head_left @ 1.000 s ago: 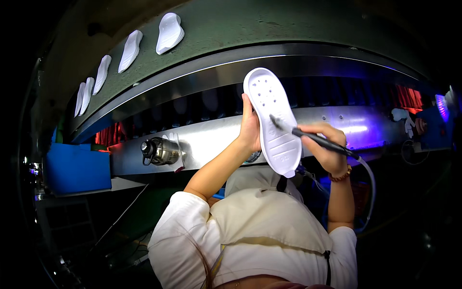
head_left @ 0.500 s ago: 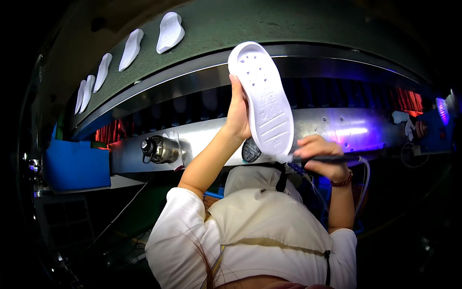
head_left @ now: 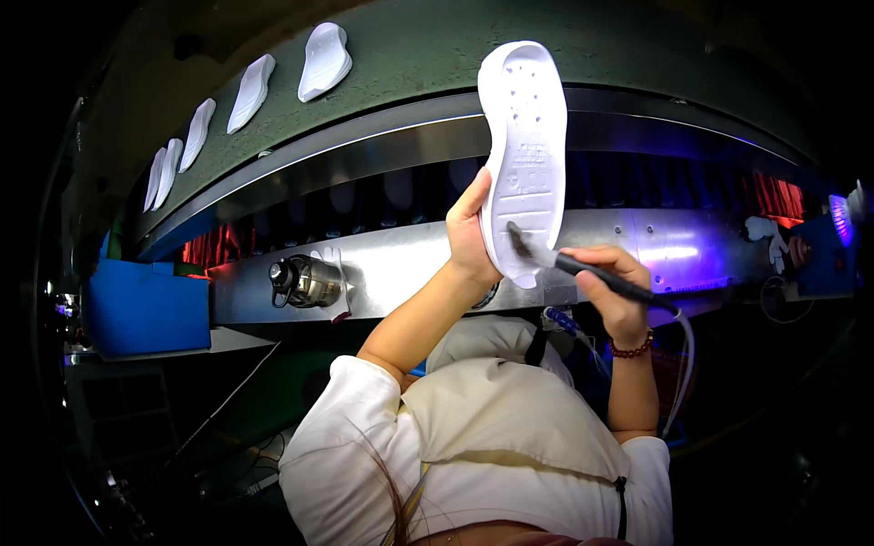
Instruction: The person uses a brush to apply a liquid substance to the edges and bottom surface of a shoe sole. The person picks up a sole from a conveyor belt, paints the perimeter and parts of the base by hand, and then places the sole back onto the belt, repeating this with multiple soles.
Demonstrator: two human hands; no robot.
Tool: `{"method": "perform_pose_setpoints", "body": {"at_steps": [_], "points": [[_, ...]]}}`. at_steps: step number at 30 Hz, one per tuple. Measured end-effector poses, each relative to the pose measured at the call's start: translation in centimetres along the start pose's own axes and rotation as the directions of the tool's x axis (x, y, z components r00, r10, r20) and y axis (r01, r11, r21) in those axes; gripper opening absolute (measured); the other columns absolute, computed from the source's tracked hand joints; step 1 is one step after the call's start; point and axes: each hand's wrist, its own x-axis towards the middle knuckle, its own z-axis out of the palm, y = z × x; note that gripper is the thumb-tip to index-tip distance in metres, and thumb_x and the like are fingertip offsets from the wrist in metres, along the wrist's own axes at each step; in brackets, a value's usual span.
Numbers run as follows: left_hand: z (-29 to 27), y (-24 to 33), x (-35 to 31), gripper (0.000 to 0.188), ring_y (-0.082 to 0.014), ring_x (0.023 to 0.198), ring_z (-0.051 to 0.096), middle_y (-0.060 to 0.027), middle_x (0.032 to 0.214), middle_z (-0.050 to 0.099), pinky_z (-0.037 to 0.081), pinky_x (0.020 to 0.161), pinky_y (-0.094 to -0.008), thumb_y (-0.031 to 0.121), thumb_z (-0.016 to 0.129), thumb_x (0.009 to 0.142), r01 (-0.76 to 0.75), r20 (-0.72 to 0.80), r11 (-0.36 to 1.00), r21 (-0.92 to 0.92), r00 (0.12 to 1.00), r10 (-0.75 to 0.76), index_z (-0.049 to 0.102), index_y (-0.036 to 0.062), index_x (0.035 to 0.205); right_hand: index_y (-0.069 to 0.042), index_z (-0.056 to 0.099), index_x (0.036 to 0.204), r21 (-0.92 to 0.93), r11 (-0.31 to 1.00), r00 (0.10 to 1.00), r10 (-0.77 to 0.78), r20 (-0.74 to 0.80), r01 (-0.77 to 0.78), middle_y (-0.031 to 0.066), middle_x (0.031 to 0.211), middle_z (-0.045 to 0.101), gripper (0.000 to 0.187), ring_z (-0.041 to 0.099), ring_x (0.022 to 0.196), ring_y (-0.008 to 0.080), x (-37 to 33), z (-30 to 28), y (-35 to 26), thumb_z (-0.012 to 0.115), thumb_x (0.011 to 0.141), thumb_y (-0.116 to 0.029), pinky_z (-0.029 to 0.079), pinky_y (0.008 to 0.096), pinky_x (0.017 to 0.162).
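Observation:
My left hand (head_left: 472, 232) grips a white shoe sole (head_left: 530, 164) by its left edge, near the lower end. The sole stands nearly upright in view, its hollow inner face with small holes and ridges toward me. In my right hand (head_left: 612, 289) is a glue brush (head_left: 592, 273) with a black handle and a pale hose at its back end. The dark bristles touch the sole's lower part, below the ridges. Behind the sole's lower end, a dark round object shows only in part.
Several white soles (head_left: 325, 62) lie on the green conveyor belt (head_left: 410, 55) beyond a metal rail. On the metal ledge (head_left: 391, 264) stand a dark-capped bottle (head_left: 305, 281) and, far right, a white glove (head_left: 765, 238). A blue box (head_left: 146, 308) is at left; a purple light (head_left: 838, 215) glows at right.
My left hand has raised the sole and shifted it right, turning it more upright. The brush has moved from the sole's bottom edge up onto its inner face.

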Motion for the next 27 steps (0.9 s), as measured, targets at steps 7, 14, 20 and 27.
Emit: {"method": "perform_pose_setpoints", "body": {"at_steps": [7,14,20,27], "points": [[1.4,0.3,1.0,0.044,-0.0251,0.099,0.056,-0.0136,0.113,0.054,0.045,0.087,-0.0379,0.031,0.033,0.090,0.011,0.035,1.000,0.008,0.999,-0.012,0.041,0.0030,0.123,0.003,0.061,0.086,-0.219,0.946,0.963,-0.203,0.176,0.239,0.0168,0.091,0.063,0.018,0.062,0.085,0.0242,1.9,-2.6,-1.2,0.063,0.069,0.004,0.048,0.0300,0.077],[1.2,1.3,2.4,0.044,-0.0269,0.097,0.057,-0.0168,0.109,0.055,0.046,0.086,-0.0395,0.032,0.035,0.089,0.142,0.107,0.989,-0.034,0.985,-0.137,0.045,-0.0004,0.118,0.001,0.061,0.085,-0.331,0.892,0.912,-0.177,0.370,0.307,0.0148,0.087,0.063,0.019,0.062,0.082,0.0240,2.2,-2.2,-2.5,0.065,0.067,0.002,0.050,0.0303,0.074],[0.6,1.6,3.2,0.041,-0.0269,0.084,0.062,-0.0184,0.097,0.060,0.050,0.078,-0.0390,0.030,0.042,0.087,0.429,-0.068,0.902,0.037,0.902,-0.426,0.053,-0.0036,0.107,-0.003,0.063,0.088,-0.258,0.913,0.809,-0.119,0.575,0.317,0.0119,0.091,0.064,0.023,0.063,0.082,0.0239,1.1,-3.1,-3.7,0.069,0.066,-0.002,0.049,0.0319,0.072],[1.0,0.6,3.6,0.048,-0.0220,0.105,0.051,-0.0171,0.122,0.045,0.044,0.086,-0.0314,0.029,0.044,0.088,0.651,-0.132,0.583,0.485,0.714,-0.688,0.039,0.0008,0.126,-0.004,0.064,0.087,-0.467,0.814,0.712,0.096,0.695,0.346,0.0106,0.091,0.064,0.016,0.063,0.085,0.0226,2.2,-5.1,-5.3,0.065,0.071,-0.003,0.050,0.0294,0.074]]}}
